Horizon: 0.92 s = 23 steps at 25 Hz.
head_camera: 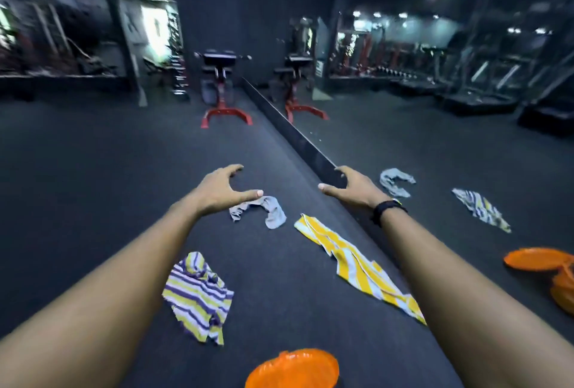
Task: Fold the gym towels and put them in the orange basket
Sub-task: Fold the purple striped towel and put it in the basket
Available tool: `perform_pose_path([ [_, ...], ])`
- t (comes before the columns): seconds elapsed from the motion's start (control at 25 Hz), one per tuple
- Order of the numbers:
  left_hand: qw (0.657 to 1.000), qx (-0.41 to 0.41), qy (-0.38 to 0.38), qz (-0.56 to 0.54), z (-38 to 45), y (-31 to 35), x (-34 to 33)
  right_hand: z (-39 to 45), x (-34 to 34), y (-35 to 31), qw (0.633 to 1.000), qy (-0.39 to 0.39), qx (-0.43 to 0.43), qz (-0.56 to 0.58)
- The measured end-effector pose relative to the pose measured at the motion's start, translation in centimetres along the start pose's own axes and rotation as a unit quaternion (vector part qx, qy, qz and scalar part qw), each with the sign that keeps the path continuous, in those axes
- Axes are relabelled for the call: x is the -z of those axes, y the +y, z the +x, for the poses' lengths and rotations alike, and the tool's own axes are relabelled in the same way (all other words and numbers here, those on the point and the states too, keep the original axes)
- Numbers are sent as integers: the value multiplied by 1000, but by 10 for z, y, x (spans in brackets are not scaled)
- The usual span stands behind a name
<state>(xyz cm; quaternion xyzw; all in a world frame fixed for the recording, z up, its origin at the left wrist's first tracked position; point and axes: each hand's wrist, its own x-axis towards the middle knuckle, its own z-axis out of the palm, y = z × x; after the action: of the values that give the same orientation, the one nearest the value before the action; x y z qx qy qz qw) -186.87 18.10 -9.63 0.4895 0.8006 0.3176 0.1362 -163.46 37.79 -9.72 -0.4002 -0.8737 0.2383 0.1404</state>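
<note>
Both hands spread, holding nothing. Crumpled grey gym towel (pixel 264 209) lies on the floor just under my left hand (pixel 222 190), nearer it than my right hand (pixel 349 187); orange plastic basket (pixel 293 369) sits well behind, toward me.

- Both bare arms reach forward, stretched out nearly straight, well apart.
- Left hand (pixel 219 190) hangs palm down, fingers loosely curved, thumb spread toward the other hand, gripping nothing.
- Right hand (pixel 354 186) mirrors it, thumb pointing inward, fingers relaxed, a dark band behind it on the wrist.
</note>
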Motion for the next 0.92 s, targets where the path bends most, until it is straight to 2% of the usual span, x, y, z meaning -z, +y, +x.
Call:
perform_pose_path([
  [0.2, 998, 37, 56, 1, -41, -47, 114, 11, -8, -114, 997, 5, 73, 14],
  [0.44, 994, 93, 63, 11, -88, -146, 197, 16, -81, -229, 994, -35, 99, 8],
  [0.64, 990, 136, 31, -7, -107, -225, 219, 24, -155, -290, 992, -80, 100, 10],
  [0.92, 983, 183, -3, -24, -72, -315, 205, 80, -246, -303, 987, -139, 74, -10],
])
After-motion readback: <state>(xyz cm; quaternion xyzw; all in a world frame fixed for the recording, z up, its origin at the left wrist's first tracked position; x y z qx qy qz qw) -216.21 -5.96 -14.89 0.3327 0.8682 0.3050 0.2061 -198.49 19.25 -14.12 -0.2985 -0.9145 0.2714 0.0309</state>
